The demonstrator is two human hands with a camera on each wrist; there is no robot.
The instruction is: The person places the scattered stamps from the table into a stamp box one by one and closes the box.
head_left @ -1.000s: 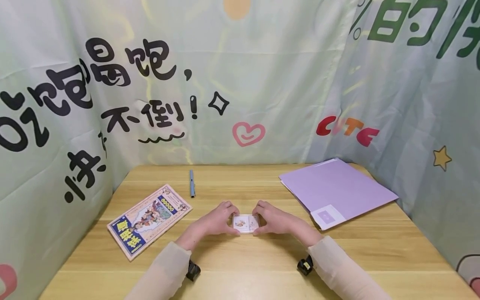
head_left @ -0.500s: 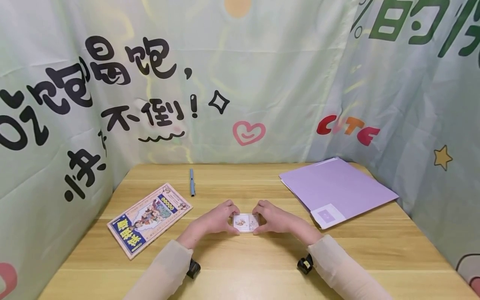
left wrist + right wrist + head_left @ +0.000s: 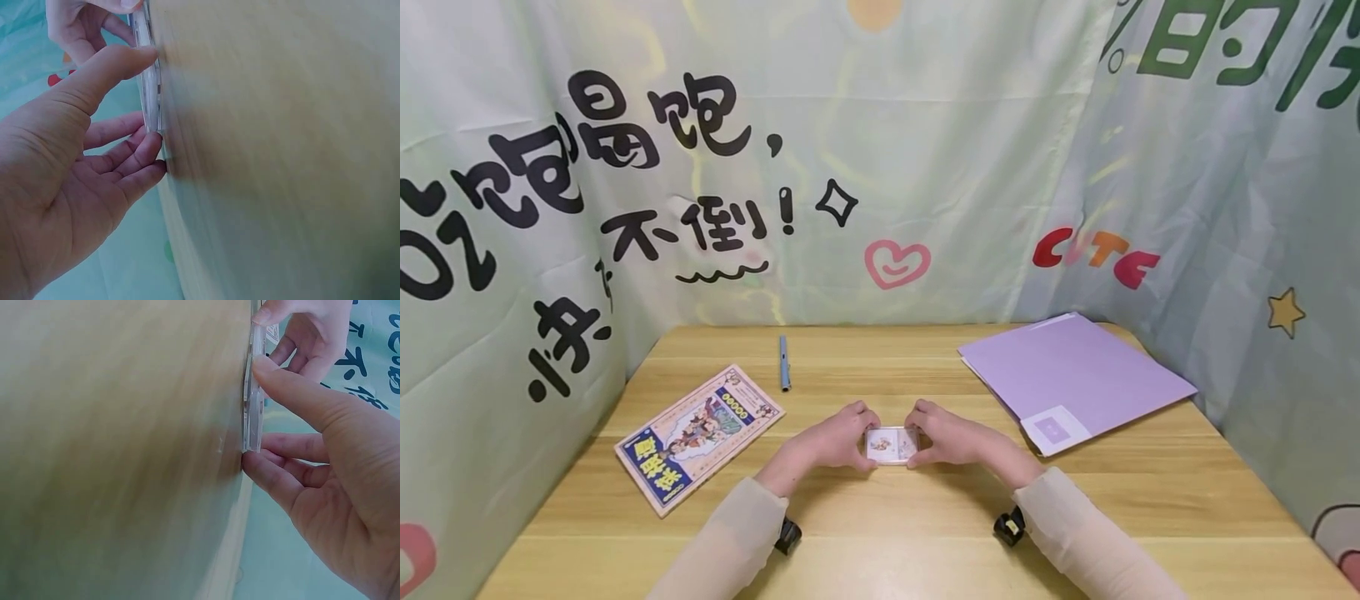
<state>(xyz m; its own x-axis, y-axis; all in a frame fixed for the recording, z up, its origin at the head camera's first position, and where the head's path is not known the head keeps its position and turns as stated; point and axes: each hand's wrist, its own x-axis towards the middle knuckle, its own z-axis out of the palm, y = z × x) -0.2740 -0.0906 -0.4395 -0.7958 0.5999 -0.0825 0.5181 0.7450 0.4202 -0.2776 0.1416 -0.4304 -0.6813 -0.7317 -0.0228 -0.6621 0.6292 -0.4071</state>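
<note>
Between my hands is a small flat clear plastic case (image 3: 892, 446) with printed pictures showing through its top. My left hand (image 3: 841, 437) grips its left end, thumb at the near edge and fingers round the far side. The right hand (image 3: 952, 435) holds the right end the same way. Seen edge-on in the left wrist view, the case (image 3: 150, 94) lies low against the wooden surface, fingertips right at its end. In the right wrist view, thin layers show along the side of the transparent case (image 3: 252, 412).
A pink comic-style booklet (image 3: 700, 440) lies at the left of the wooden table (image 3: 880, 542). Behind it is a blue-grey pen (image 3: 785, 363). A purple folder (image 3: 1075, 375) with a pale label lies at the back right. Printed cloth (image 3: 895, 167) encloses the table.
</note>
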